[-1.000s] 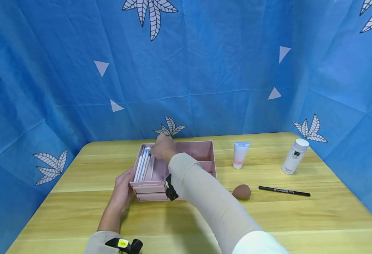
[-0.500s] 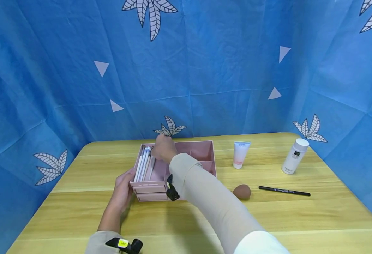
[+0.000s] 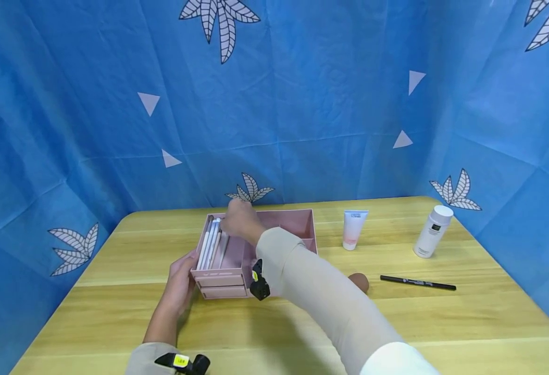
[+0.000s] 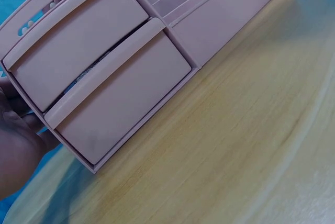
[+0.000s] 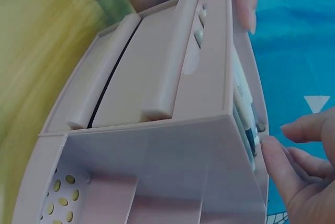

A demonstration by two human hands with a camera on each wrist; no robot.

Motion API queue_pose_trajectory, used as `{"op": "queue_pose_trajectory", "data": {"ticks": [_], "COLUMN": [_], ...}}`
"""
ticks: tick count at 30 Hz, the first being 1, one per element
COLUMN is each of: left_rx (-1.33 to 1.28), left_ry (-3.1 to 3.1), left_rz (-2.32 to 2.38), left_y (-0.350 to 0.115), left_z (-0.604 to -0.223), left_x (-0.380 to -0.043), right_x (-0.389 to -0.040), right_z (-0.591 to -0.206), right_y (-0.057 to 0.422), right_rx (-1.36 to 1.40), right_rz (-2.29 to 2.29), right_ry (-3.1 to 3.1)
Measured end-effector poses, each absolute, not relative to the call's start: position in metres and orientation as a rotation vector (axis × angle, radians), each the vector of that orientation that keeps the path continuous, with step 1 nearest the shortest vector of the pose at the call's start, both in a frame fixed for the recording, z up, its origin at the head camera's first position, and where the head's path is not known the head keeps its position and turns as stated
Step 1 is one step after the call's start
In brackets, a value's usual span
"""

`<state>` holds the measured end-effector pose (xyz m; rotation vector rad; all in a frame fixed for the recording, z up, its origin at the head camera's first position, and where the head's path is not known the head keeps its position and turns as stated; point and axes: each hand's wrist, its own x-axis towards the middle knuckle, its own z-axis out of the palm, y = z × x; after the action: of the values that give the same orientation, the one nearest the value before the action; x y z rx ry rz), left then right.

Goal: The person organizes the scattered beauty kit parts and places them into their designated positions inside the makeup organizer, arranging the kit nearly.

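Observation:
A pink organizer (image 3: 220, 281) with drawers stands at the back of the table, tilted in both wrist views by the camera angle. Several slim white-handled sticks (image 3: 209, 247), like makeup brushes, lie side by side in its left compartment. My left hand (image 3: 181, 281) grips the organizer's left side; the right wrist view shows its thumb over the rim. My right hand (image 3: 240, 219) is at the compartment's back end. In the right wrist view its fingers (image 5: 309, 127) are spread apart with nothing between them, one fingertip right at the rim beside the sticks.
Right of the organizer are a white tube (image 3: 353, 229), a white bottle (image 3: 434, 232), a black pencil (image 3: 417, 282) and a brown makeup sponge (image 3: 360, 282) partly behind my right sleeve (image 3: 321, 291). A blue curtain (image 3: 279, 104) hangs behind the table.
My right wrist and forearm have shifted slightly right, and the sleeve covers more of the sponge. The rightmost white stick leans more. My left hand keeps its place on the organizer.

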<state>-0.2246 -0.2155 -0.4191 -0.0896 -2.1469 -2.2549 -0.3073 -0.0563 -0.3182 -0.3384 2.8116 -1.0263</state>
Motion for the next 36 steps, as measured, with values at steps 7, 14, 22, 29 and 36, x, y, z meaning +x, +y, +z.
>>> {"op": "queue_pose_trajectory", "data": {"ticks": [7,14,22,29,36], "left_rx": [-0.079,-0.061,-0.090,-0.093,-0.071], "left_ry": [-2.152,-2.146,-2.149,-2.130,-2.151], "left_rz": [-2.248,-2.239,-2.230,-2.230,-2.233], "left_y": [-0.216,-0.216,-0.216,-0.215,-0.214], "left_z": [-0.422,-0.422,-0.424,-0.423,-0.420], "left_x": [-0.226,-0.225,-0.226,-0.226,-0.225], "right_x": [-0.305,-0.299,-0.300,-0.299,-0.292], "right_z": [-0.320,-0.319,-0.319,-0.324,-0.329], "right_y": [-0.043,-0.021,0.009,0.040,0.073], "right_rx": [-0.383,-0.426,-0.392,-0.363,-0.349], "right_rz": [-1.173,-1.344,-1.507,-1.597,-1.587], "right_ry": [2.736,2.637,2.464,2.381,2.376]}}
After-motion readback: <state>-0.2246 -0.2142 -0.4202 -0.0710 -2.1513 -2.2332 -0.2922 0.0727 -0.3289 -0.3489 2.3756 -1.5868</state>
